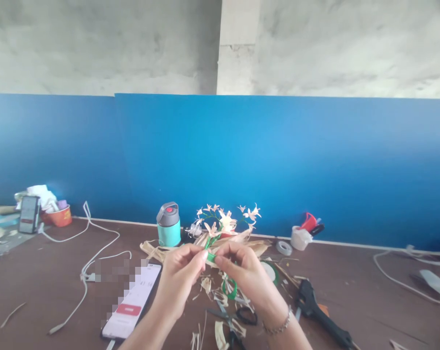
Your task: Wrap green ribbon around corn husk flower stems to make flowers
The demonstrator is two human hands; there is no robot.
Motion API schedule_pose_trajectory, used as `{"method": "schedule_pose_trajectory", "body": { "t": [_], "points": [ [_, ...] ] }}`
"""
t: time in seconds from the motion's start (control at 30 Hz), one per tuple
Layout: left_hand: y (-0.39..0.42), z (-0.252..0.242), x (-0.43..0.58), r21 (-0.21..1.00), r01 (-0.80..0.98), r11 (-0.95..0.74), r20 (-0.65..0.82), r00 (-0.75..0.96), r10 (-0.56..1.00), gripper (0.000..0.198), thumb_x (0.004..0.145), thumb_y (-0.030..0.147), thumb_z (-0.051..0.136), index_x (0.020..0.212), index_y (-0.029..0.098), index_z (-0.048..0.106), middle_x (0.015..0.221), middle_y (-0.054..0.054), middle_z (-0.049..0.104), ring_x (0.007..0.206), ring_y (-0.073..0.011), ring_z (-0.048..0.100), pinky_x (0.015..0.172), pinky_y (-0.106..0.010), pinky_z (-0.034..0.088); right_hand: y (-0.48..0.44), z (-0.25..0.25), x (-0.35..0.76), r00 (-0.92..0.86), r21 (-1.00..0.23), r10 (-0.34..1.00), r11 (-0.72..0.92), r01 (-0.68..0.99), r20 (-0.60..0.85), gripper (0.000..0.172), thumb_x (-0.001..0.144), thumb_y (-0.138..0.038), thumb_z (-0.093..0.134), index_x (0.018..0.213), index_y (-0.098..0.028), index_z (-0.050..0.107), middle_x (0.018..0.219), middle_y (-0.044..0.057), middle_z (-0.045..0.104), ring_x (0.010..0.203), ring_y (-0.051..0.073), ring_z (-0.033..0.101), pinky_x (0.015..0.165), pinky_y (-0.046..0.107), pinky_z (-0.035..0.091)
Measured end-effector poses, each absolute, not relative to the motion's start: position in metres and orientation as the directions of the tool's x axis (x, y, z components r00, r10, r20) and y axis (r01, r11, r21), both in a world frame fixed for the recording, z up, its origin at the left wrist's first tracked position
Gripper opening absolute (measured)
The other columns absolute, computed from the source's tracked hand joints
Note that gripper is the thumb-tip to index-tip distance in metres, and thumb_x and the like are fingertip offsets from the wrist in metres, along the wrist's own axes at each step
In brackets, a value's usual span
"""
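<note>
Scissors (229,318) amid scraps (220,335) — below hands (181,270)

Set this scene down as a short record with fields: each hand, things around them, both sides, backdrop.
Left hand: pinching a green strip
Right hand: pinching the same strip
Behind hands: pale flowers, turquoise container
Below hands: scissors among dry scraps
Left side: large phone with lit screen
Right side: black glue gun
Backdrop: blue partition, grey wall

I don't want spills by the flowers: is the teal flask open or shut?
Shut. The teal flask stands upright on the table with its grey lid on top; its contents are hidden.
</note>
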State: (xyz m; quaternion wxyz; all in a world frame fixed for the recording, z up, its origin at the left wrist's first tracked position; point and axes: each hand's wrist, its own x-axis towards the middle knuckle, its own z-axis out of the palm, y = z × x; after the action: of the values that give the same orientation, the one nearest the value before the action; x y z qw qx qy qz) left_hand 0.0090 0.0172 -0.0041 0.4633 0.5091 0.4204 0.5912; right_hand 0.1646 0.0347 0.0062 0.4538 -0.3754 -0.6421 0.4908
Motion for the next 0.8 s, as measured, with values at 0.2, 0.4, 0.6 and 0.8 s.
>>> {"method": "schedule_pose_trajectory", "body": {
  "t": [0.2,0.4,0.6,0.8],
  "points": [
    [0.018,0.003,0.005,0.949,0.095,-0.301,0.301,0.015,0.954,0.023,0.078,0.032,0.060,0.064,0.014,0.063,0.051,0.003,0.049,0.042,-0.0062,0.033,0.040,-0.020,0.024,0.036,0.003,0.165,-0.332,-0.990,0.933,0.138,-0.038,0.143,0.024,0.079,-0.042,0.064,0.077,-0.018,0.066,0.069,-0.001,0.056,0.065,0.012,0.047,0.059,0.022,0.037],
    [0.020,-0.002,0.008,0.965,0.068,-0.255,0.256,-0.008,0.967,0.023,0.077,0.034,0.061,0.066,0.014,0.063,0.052,0.002,0.051,0.043,-0.0073,0.037,0.041,-0.020,0.026,0.037,0.002,0.161,-0.214,-0.980,0.956,0.188,-0.068,0.199,0.015,0.070,-0.030,0.071,0.071,-0.017,0.064,0.071,0.001,0.061,0.065,0.014,0.051,0.062,0.026,0.040],
    [0.016,-0.008,0.010,0.960,-0.008,-0.279,0.279,-0.050,0.959,0.022,0.077,0.036,0.062,0.071,0.015,0.067,0.050,0.004,0.045,0.044,-0.0070,0.034,0.041,-0.020,0.026,0.033,0.003,0.159,-0.186,-0.978,0.969,0.135,-0.158,0.164,0.016,0.068,-0.028,0.071,0.062,-0.016,0.063,0.063,0.000,0.059,0.061,0.013,0.048,0.060,0.026,0.037],
    [0.018,-0.004,0.009,0.979,-0.033,-0.201,0.202,0.023,0.979,0.025,0.077,0.035,0.061,0.062,0.015,0.061,0.048,0.005,0.044,0.041,-0.0049,0.028,0.040,-0.020,0.019,0.042,0.001,0.165,-0.366,-0.981,0.924,0.045,-0.191,0.114,0.009,0.071,-0.022,0.070,0.065,-0.015,0.067,0.063,-0.001,0.061,0.061,0.011,0.049,0.060,0.023,0.038]
  ]
}}
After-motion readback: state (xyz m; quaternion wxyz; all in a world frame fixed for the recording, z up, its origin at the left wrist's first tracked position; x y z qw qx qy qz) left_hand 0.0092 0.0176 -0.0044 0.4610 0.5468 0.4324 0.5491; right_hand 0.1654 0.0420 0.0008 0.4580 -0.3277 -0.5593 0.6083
